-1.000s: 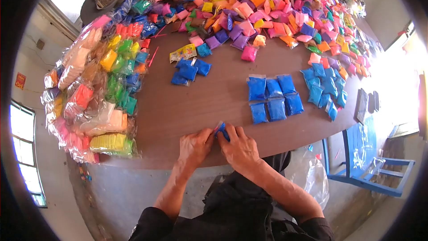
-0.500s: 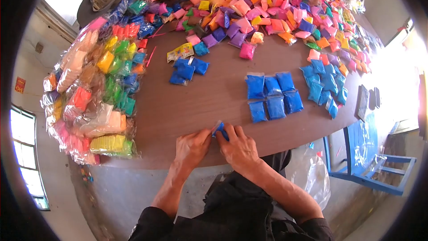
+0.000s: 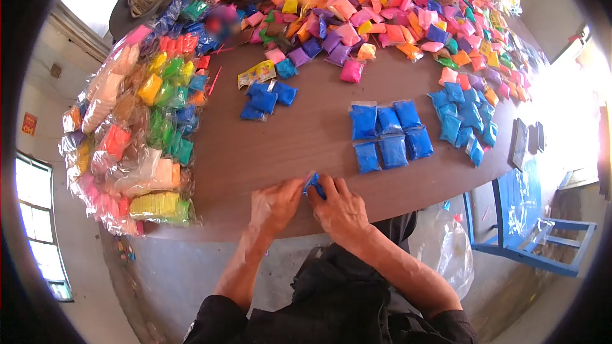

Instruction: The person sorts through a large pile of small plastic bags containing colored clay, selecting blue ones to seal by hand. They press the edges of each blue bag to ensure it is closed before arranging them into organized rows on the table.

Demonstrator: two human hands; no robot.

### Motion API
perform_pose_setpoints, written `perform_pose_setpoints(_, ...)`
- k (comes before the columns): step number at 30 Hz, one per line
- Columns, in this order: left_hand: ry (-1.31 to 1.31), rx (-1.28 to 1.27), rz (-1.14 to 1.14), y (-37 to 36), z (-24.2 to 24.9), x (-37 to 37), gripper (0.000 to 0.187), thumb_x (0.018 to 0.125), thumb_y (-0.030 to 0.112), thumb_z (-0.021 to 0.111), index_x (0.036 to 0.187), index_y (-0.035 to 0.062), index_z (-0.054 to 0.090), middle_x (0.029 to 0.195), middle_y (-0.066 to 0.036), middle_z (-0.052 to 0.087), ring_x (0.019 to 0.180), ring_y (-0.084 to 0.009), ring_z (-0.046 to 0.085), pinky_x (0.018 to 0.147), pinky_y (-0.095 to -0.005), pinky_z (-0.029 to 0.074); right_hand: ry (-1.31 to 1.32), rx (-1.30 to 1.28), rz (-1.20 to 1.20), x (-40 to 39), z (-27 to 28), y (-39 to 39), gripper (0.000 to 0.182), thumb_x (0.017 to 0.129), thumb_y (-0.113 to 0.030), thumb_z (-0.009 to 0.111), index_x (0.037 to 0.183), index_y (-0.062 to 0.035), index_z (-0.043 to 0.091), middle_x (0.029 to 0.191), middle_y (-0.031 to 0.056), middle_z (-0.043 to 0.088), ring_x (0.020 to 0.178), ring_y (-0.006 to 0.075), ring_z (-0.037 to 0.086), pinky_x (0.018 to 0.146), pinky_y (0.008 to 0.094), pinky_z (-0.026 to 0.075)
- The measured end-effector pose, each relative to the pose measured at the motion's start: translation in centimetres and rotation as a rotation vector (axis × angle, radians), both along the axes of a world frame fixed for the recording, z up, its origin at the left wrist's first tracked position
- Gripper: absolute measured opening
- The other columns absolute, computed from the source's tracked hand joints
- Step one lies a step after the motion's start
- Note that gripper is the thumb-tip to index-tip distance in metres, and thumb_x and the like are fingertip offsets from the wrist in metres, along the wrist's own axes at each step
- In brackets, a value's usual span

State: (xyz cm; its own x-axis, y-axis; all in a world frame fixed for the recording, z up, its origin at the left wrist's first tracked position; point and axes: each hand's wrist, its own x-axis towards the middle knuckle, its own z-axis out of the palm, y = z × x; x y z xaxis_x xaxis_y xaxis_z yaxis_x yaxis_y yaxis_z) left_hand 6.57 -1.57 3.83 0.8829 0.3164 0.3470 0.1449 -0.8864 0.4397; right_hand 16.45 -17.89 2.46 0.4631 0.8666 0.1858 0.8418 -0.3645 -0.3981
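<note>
Near the table's front edge, a small blue packet (image 3: 313,184) with a clear plastic border is pinched between my two hands. My left hand (image 3: 275,205) is closed at its left edge. From the other side my right hand (image 3: 342,207) grips it, fingers curled over and hiding much of it. Up and to the right, several blue packets (image 3: 392,146) lie flat in two rows. A loose cluster of blue packets (image 3: 262,98) sits farther back on the left, touching a yellow printed packet (image 3: 256,75).
A large heap of multicoloured packets (image 3: 357,9) covers the table's (image 3: 255,153) far side. Bundled packets in clear plastic (image 3: 121,146) line the left. Light blue packets (image 3: 468,114) and a dark phone-like object (image 3: 519,143) lie on the right. A blue chair (image 3: 516,210) stands beside the table.
Both hands stay almost in place on the blue packet, with only slight finger movement. The packets on the table keep their arrangement.
</note>
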Motion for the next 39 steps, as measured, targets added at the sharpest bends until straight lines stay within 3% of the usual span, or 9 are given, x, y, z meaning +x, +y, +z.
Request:
perform_pose_setpoints(6, 0.099, 0.056, -0.018, 1.2, -0.9, 1.7, 0.009, 0.100, 0.012, 0.079, 0.109, 0.0114, 0.080, 0.091, -0.012, 0.080, 0.079, -0.0338, 0.079, 0.067, -0.0436, 0.061, -0.025, 0.030, 0.005, 0.1, -0.2, -0.1, 0.036, 0.088, -0.013, 0.077, 0.124, -0.0091, 0.076, 0.134, 0.0109, 0.062, 0.115, 0.0303, 0.066, 0.074, 0.0430, 0.068)
perform_pose_setpoints(12, 0.019, -0.016, -0.162, 1.7, -0.3, 2.3, 0.009, 0.101, 0.011, 0.078, 0.110, 0.0111, 0.079, 0.090, -0.014, 0.079, 0.078, -0.0346, 0.077, 0.066, -0.0448, 0.059, -0.027, 0.070, -0.018, 0.1, -0.6, -0.1, 0.037, 0.087, -0.013, 0.078, 0.124, -0.0096, 0.076, 0.132, 0.0091, 0.062, 0.113, 0.0291, 0.067, 0.071, 0.0426, 0.067)
perform_pose_setpoints(18, 0.195, 0.065, -0.076, 2.2, 0.3, 2.9, 0.010, 0.100, 0.013, 0.079, 0.110, 0.0117, 0.080, 0.091, -0.015, 0.079, 0.081, -0.0380, 0.076, 0.068, -0.0467, 0.059, -0.027, 0.045, 0.001, 0.2, -0.3, -0.1, 0.038, 0.086, -0.012, 0.078, 0.124, -0.0112, 0.077, 0.133, 0.0102, 0.063, 0.113, 0.0298, 0.067, 0.071, 0.0427, 0.067)
perform_pose_setpoints(21, -0.041, 0.003, -0.018, 1.6, 1.1, 2.5, 0.004, 0.101, 0.014, 0.076, 0.099, 0.0108, 0.076, 0.083, -0.014, 0.077, 0.076, -0.0365, 0.076, 0.063, -0.0478, 0.058, -0.020, 0.082, -0.012, 0.2, -0.6, -0.2, 0.039, 0.085, -0.013, 0.079, 0.124, -0.0111, 0.076, 0.133, 0.0104, 0.062, 0.114, 0.0303, 0.067, 0.072, 0.0429, 0.067)
perform_pose_setpoints(24, 0.079, -0.122, 0.061, 0.6, 0.3, -0.4, 0.004, 0.102, 0.014, 0.076, 0.100, 0.0105, 0.076, 0.083, -0.014, 0.077, 0.073, -0.0370, 0.076, 0.063, -0.0479, 0.058, 0.001, 0.063, -0.006, 0.2, -0.4, -0.2, 0.039, 0.085, -0.013, 0.081, 0.123, -0.0110, 0.077, 0.133, 0.0107, 0.062, 0.115, 0.0308, 0.067, 0.073, 0.0433, 0.068)
perform_pose_setpoints(27, 0.183, -0.104, 0.124, -0.7, -1.2, -2.9, 0.010, 0.100, 0.013, 0.077, 0.109, 0.0097, 0.080, 0.097, -0.017, 0.079, 0.085, -0.0378, 0.079, 0.071, -0.0454, 0.061, -0.002, 0.025, -0.013, 0.1, -0.4, -0.1, 0.039, 0.085, -0.013, 0.081, 0.124, -0.0106, 0.077, 0.134, 0.0111, 0.061, 0.116, 0.0313, 0.067, 0.074, 0.0438, 0.068)
perform_pose_setpoints(30, 0.037, 0.037, 0.197, 0.6, -1.8, -2.9, 0.002, 0.100, 0.013, 0.077, 0.101, 0.0130, 0.075, 0.083, -0.013, 0.077, 0.073, -0.0365, 0.076, 0.063, -0.0472, 0.059, -0.012, 0.051, -0.002, 0.1, -0.4, -0.2, 0.038, 0.086, -0.013, 0.081, 0.124, -0.0099, 0.077, 0.136, 0.0112, 0.060, 0.117, 0.0316, 0.067, 0.073, 0.0436, 0.067)
perform_pose_setpoints(36, 0.102, -0.113, 0.131, -1.7, -1.2, -3.4, 0.006, 0.099, 0.013, 0.078, 0.105, 0.0105, 0.077, 0.082, -0.017, 0.075, 0.073, -0.0396, 0.076, 0.064, -0.0483, 0.059, -0.042, 0.050, 0.002, 0.0, 0.5, -0.3, 0.035, 0.090, -0.014, 0.076, 0.124, -0.0065, 0.076, 0.130, 0.0125, 0.059, 0.117, 0.0319, 0.065, 0.079, 0.0422, 0.069)
perform_pose_setpoints(39, 0.098, -0.011, 0.232, -0.6, -1.4, -3.2, 0.004, 0.100, 0.014, 0.078, 0.103, 0.0122, 0.076, 0.081, -0.017, 0.075, 0.073, -0.0390, 0.076, 0.063, -0.0481, 0.059, 0.011, 0.054, 0.007, 0.1, 0.6, -0.4, 0.037, 0.088, -0.013, 0.079, 0.125, -0.0099, 0.077, 0.131, 0.0115, 0.060, 0.119, 0.0331, 0.064, 0.078, 0.0458, 0.067)
